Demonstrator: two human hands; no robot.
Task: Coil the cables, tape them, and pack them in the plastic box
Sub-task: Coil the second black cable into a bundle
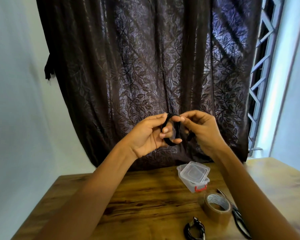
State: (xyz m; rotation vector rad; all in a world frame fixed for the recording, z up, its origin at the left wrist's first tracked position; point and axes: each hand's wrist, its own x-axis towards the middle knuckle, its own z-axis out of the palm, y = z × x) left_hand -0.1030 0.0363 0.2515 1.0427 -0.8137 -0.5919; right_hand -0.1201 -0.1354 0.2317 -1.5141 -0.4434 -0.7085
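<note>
Hands raised over the table [145, 196]: left hand [145, 134] grips the cable coil [169, 143], right hand [203, 130] pinches its top.

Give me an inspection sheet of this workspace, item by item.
Surface: wooden table, dark-streaked grain.
Job's things: clear plastic box, lid laid on top; brown tape roll near it; scissors partly behind the right arm.
Clutter: nothing seen.
Grippers: left hand holds the black cable; right hand pinches its top.
Cables: black cable coiled, held above the table; second cable bundled, on the table's near edge.
Surroundings: dark curtain behind; window grille at right.
</note>
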